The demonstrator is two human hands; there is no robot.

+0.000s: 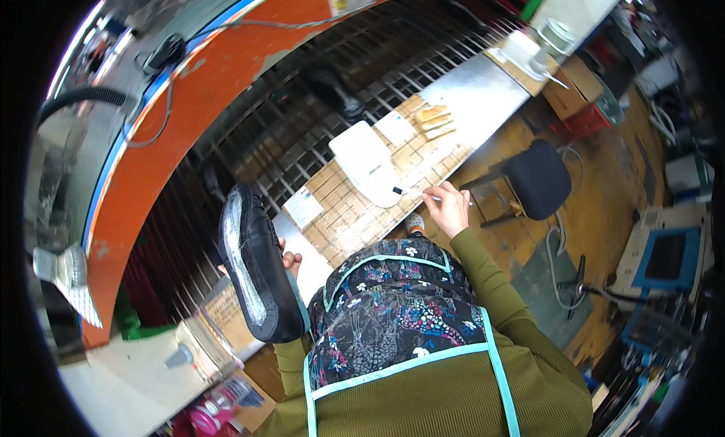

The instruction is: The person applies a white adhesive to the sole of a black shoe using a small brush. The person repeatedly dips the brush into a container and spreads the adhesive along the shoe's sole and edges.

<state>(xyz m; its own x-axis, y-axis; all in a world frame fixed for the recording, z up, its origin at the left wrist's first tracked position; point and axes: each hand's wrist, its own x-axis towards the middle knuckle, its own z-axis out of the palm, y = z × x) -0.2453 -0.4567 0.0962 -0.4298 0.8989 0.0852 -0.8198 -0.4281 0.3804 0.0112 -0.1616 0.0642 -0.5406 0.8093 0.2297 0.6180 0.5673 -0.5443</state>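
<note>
A black shoe (281,286) is tilted up on its side at the left, its sole edge toward me and a whitish, shiny coating along the sole. My left hand (290,260) is closed around it from behind, and the shoe hides most of the fingers. My right hand (451,210) pinches the thin pale handle of a small brush (412,193). The brush's dark bristles are over the near end of a white plastic container (356,154). Whether they touch it, I cannot tell. The container sits on a brown, grid-lined board (340,226).
Beyond the board runs a rack of metal bars (249,146) with dark shoes on it, below an orange panel (162,135). Yellowish pieces (436,122) lie on the board. A black stool (538,179) stands at the right, and a white wide brush (72,278) is at far left.
</note>
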